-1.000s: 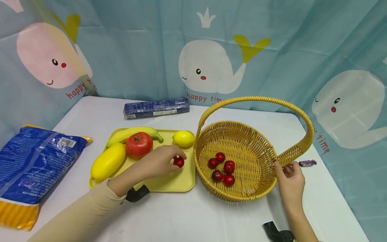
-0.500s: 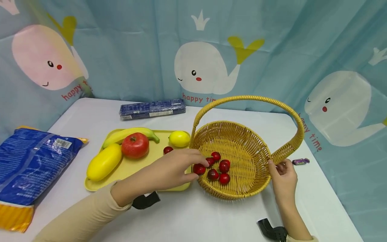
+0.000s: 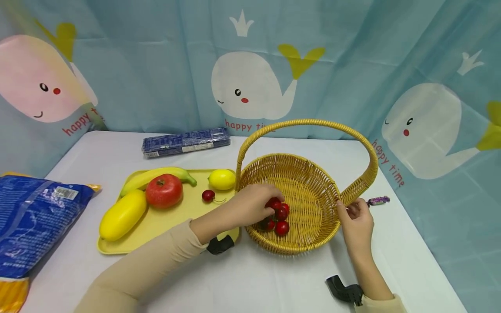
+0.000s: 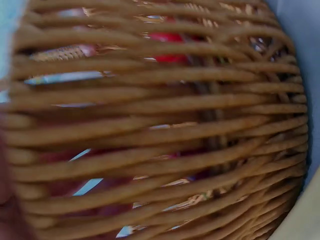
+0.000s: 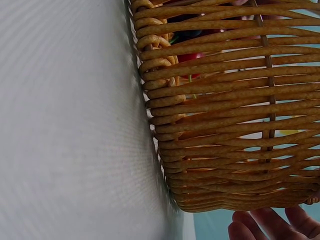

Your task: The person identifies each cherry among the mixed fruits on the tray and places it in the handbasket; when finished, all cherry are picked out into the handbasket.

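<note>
My left hand [image 3: 252, 204] reaches over the near left rim of a round wicker basket [image 3: 313, 234] with a tall arched handle. Its thumb and fingertips pinch a dark red cherry [image 3: 272, 201] low among several other cherries [image 3: 282, 228], partly hiding them. With thumb on the rim at the handle's base, my right hand [image 3: 358, 226] grips the basket's right side. In the right wrist view, its fingers [image 5: 270, 225] show beside the woven wall [image 5: 225, 150]. The left wrist view is filled by blurred wicker [image 4: 160, 105], with red showing through the gaps.
Left of the basket, a yellow tray [image 3: 156, 234] carries a banana [image 3: 148, 176], red apple [image 3: 164, 191], yellow oblong fruit [image 3: 123, 215], lemon [image 3: 222, 179] and stemmed cherry [image 3: 208, 195]. Around it lie a blue packet [image 3: 185, 142], a blue bag [image 3: 35, 217] and a purple-wrapped candy [image 3: 378, 200].
My left hand has picked a cherry off the tray and carried it right, over the rim and into the basket. My right hand keeps its grip. The head view has turned slightly right.
</note>
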Available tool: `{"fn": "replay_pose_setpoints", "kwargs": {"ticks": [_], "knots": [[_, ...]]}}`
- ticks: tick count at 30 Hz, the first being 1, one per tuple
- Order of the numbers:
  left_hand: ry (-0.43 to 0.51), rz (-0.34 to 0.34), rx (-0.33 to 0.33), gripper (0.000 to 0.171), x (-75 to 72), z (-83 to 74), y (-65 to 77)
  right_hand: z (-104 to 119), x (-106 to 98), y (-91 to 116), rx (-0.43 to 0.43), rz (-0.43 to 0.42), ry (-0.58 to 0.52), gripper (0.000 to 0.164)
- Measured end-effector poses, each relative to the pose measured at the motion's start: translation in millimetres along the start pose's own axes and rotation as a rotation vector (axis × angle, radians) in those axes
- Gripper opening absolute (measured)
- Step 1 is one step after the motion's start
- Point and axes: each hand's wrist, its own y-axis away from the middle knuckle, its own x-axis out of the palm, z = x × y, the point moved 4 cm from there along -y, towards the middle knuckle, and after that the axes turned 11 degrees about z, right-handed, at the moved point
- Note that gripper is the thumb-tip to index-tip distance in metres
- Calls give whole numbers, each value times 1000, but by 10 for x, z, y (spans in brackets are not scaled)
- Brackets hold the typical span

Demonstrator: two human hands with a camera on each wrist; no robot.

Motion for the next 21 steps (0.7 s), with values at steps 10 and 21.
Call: {"fn": "replay_pose_setpoints", "kwargs": {"ticks": [10,21], "knots": [[4,73,-47,30,139,155,-201,28,14,-13,3,7,3,31],[-46,62,-23,32,150,127,-124,19,3,-2,17,-6,16,30]]}}
